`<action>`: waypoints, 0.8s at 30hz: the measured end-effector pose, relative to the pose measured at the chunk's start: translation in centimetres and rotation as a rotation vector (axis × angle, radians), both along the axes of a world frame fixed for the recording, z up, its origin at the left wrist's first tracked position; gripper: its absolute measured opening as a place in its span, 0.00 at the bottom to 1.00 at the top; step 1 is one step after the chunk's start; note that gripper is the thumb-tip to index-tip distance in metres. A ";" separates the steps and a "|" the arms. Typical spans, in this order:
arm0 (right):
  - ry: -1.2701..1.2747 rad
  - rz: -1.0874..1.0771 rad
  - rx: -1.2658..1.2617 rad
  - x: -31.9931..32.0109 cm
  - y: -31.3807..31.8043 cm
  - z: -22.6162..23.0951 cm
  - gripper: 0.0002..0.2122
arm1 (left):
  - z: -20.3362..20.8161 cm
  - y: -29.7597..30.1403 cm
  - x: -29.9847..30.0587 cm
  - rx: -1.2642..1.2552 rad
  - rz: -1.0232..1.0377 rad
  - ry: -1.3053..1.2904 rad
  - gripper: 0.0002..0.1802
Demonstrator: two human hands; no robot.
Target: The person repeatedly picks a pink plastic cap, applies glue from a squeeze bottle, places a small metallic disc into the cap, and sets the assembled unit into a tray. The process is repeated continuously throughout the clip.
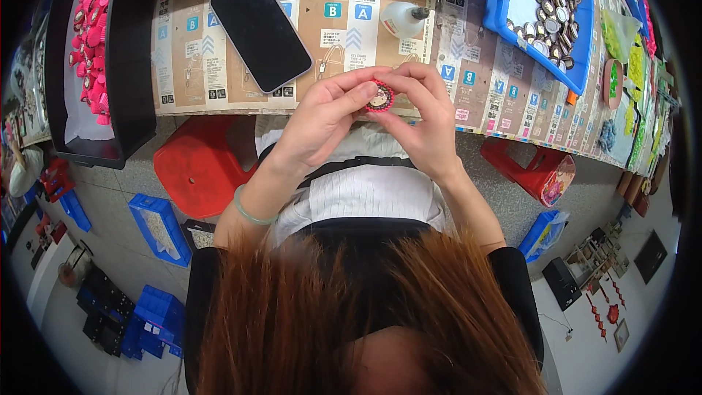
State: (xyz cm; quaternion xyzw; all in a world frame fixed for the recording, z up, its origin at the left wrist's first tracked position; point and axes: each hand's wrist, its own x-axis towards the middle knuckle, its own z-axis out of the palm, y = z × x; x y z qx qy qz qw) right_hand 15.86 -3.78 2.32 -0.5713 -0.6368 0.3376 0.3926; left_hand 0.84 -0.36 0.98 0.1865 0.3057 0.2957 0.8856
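Observation:
Both hands meet at the table's near edge around a small round pink-rimmed piece [379, 96] with a pale centre. My left hand [322, 118] pinches it from the left with thumb and fingers. My right hand [424, 117] grips it from the right, fingers curled over its top. A green bangle [247, 211] circles my left wrist. My hair fills the lower part of the view.
A black phone [259, 29] lies on the printed cardboard table cover [344, 22]. A small glue bottle [404, 18] lies near it. A blue tray [545, 7] of round pieces sits right, a black tray [117, 58] of pink pieces left. Red stools [196, 168] stand below.

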 end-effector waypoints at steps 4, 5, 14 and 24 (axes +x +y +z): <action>-0.012 0.008 -0.021 0.0 0.0 0.0 0.18 | -0.3 -0.7 0.3 0.111 0.022 0.117 0.17; -0.019 0.009 -0.028 -0.1 0.0 0.0 0.18 | -0.4 -0.8 0.5 0.131 0.031 0.148 0.17; 0.074 -0.029 -0.048 -0.3 0.0 0.0 0.18 | 0.6 -0.8 0.8 0.025 0.089 0.187 0.20; 0.230 -0.062 -0.061 0.0 -0.3 0.3 0.19 | 1.8 -0.4 0.0 0.012 0.027 0.009 0.20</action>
